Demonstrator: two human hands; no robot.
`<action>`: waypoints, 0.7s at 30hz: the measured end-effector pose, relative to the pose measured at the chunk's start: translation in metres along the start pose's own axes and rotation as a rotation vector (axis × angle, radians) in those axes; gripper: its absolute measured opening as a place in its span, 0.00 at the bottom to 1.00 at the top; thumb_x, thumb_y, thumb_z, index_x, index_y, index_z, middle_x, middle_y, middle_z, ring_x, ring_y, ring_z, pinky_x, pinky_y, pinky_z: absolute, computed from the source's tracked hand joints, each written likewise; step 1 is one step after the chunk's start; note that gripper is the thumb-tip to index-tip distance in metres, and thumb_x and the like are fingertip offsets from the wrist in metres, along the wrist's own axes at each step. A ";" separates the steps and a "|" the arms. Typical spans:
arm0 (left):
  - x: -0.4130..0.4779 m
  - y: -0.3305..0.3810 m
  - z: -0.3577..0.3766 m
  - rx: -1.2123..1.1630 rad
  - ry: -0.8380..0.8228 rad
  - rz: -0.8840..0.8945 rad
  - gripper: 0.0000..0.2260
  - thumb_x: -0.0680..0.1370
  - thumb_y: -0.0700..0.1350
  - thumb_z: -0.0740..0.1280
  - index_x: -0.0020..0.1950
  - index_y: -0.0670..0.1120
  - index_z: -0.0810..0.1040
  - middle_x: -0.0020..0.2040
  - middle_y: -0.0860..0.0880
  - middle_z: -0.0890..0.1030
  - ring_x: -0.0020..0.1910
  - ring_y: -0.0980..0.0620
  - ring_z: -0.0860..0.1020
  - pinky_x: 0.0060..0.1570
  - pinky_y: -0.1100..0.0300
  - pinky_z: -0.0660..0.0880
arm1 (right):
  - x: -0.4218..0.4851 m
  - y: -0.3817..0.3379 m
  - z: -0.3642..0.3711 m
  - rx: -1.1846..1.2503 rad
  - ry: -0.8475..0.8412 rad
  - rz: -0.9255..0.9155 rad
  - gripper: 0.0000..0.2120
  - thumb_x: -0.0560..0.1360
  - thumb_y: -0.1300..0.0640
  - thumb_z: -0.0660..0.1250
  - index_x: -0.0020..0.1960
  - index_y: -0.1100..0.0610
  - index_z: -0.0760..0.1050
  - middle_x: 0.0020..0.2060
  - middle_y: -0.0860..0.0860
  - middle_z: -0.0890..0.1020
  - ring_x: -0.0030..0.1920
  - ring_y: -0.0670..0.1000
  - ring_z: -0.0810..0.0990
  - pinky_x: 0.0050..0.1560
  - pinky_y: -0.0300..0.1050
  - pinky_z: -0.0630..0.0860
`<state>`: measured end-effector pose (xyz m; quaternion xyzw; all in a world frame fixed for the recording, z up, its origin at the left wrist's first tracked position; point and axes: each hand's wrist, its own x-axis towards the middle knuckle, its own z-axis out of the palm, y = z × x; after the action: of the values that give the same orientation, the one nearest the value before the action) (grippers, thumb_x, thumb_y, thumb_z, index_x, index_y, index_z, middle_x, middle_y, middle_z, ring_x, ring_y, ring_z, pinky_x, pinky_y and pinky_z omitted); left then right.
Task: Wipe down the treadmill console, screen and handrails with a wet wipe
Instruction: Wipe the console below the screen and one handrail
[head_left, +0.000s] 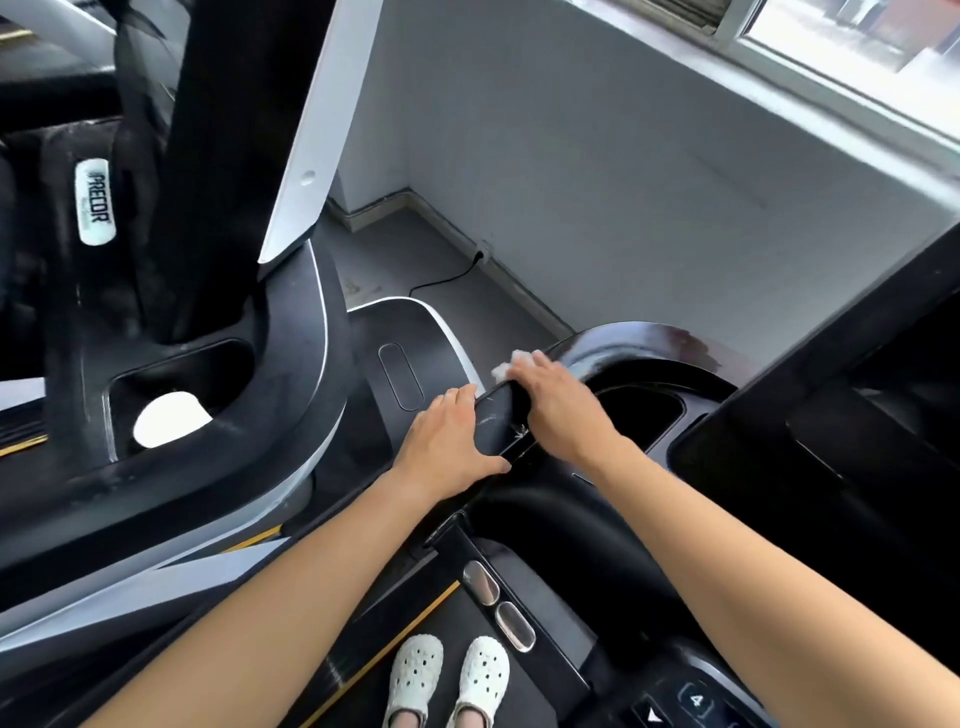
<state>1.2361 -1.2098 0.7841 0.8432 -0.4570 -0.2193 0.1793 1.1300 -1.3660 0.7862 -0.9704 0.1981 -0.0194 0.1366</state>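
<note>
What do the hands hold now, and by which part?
Right hand presses the bunched wet wipe under its fingers; left hand rests on the console rim.

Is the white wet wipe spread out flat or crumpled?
Crumpled: the white wet wipe shows as a wrinkled lump beyond the right hand, which presses it on the glossy black console rim.
</note>
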 end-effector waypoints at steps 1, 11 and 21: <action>0.000 0.000 0.001 0.002 0.011 -0.003 0.47 0.68 0.64 0.78 0.78 0.46 0.61 0.71 0.49 0.72 0.71 0.48 0.69 0.70 0.51 0.68 | -0.002 -0.008 0.003 0.008 -0.030 -0.078 0.27 0.70 0.69 0.55 0.66 0.54 0.74 0.64 0.51 0.74 0.63 0.55 0.72 0.66 0.51 0.71; -0.014 -0.005 0.006 0.110 0.051 -0.123 0.47 0.68 0.72 0.72 0.75 0.43 0.64 0.70 0.47 0.73 0.71 0.46 0.70 0.69 0.49 0.67 | 0.008 0.013 0.000 -0.022 -0.001 0.187 0.25 0.72 0.67 0.51 0.62 0.49 0.73 0.57 0.49 0.73 0.56 0.57 0.75 0.48 0.50 0.71; -0.017 0.001 0.004 0.174 0.065 -0.101 0.47 0.70 0.71 0.71 0.77 0.42 0.63 0.69 0.46 0.75 0.69 0.45 0.72 0.68 0.49 0.69 | -0.013 0.006 0.005 -0.068 -0.012 -0.184 0.32 0.70 0.71 0.55 0.72 0.53 0.68 0.68 0.51 0.71 0.64 0.54 0.72 0.67 0.48 0.70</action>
<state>1.2253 -1.1964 0.7845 0.8842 -0.4252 -0.1600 0.1087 1.1164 -1.3648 0.7801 -0.9887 0.1077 -0.0195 0.1026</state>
